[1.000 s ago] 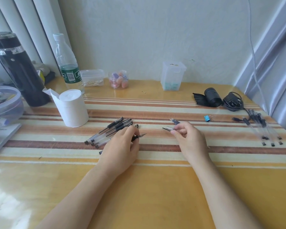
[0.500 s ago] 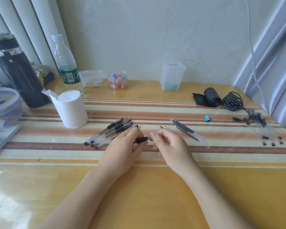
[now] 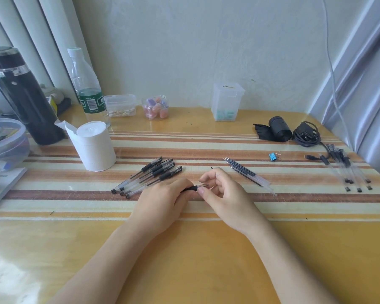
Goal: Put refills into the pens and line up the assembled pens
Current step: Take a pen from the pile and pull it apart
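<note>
You have one view only: a head-worn wide-angle camera looking forward and down, close over the glossy yellow striped wooden table (image 3: 206, 249), facing the white textured wall (image 3: 195, 44).

- Left hand (image 3: 162, 199) gripped a pen (image 3: 190, 189); right hand (image 3: 224, 197) pinched a refill (image 3: 203, 185) at its tip.
- Empty pens (image 3: 147, 177) lay beside the left hand, refills (image 3: 247, 175) beside the right.
- Assembled pens (image 3: 347, 167) lay near the table's (image 3: 206, 260) right edge.

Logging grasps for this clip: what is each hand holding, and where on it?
Left hand holds one pen by its black grip; right hand pinches the clear tip end.
</note>
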